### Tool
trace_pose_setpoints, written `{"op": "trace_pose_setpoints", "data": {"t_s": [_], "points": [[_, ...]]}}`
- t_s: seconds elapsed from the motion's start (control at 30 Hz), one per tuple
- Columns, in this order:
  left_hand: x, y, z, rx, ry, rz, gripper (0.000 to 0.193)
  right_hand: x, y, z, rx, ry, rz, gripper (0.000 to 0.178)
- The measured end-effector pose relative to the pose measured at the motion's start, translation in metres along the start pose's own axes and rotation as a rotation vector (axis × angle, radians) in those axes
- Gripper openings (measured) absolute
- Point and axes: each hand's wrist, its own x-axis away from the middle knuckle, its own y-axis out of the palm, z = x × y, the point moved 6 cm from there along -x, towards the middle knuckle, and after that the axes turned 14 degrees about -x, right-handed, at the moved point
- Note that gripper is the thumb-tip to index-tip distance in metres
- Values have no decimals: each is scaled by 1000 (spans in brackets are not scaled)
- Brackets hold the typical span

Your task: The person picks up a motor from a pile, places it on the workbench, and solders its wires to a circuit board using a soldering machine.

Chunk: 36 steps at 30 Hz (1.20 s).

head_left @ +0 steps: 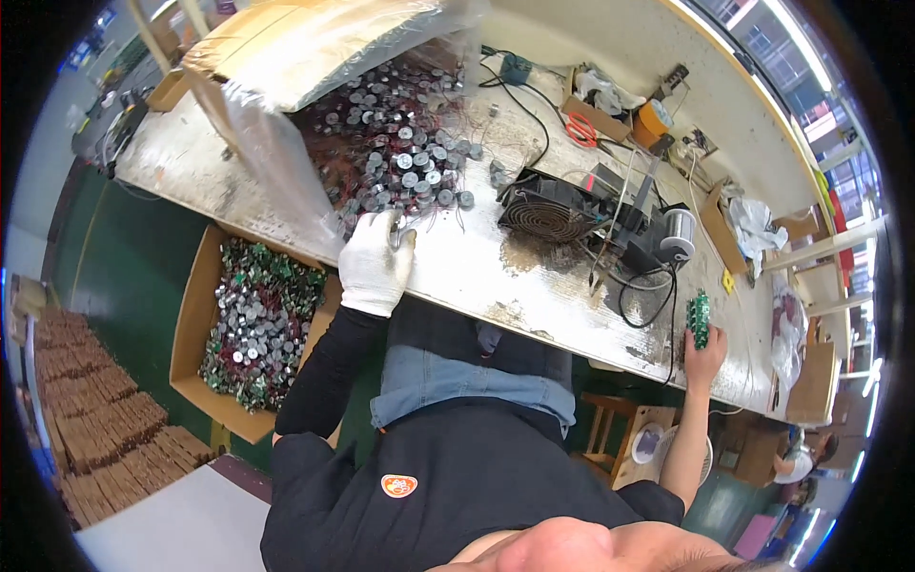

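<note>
My left hand, in a white glove, is at the table's front edge beside a spread pile of small round silver motors with thin red wires. Its fingers and thumb are closed on one small silver motor, partly hidden by the glove. Far to the right, my bare right hand grips the near end of a narrow strip of green circuit boards by the table edge.
A cardboard box of boards and motors stands below the table at left. A plastic-lined carton tips over the pile. A black fan, a soldering-wire spool, cables and red scissors occupy the table.
</note>
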Motion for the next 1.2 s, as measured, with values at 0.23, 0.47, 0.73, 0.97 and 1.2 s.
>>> {"op": "trace_pose_setpoints", "data": {"t_s": [0.23,0.47,0.73,0.97,1.2], "points": [[-17,15,0,-102,-32,-73,32,-4,10,-10,113,8,-62,22],[-22,23,6,-93,175,55,18,7,7,5,-52,211,-3,22],[-24,0,-12,-37,120,67,27,9,16,-7,-122,136,76,21],[-23,9,42,313,107,29,24,17,3,-15,-277,66,188,25],[13,24,54,604,-171,-95,24,18,-5,6,-501,297,266,46]]}}
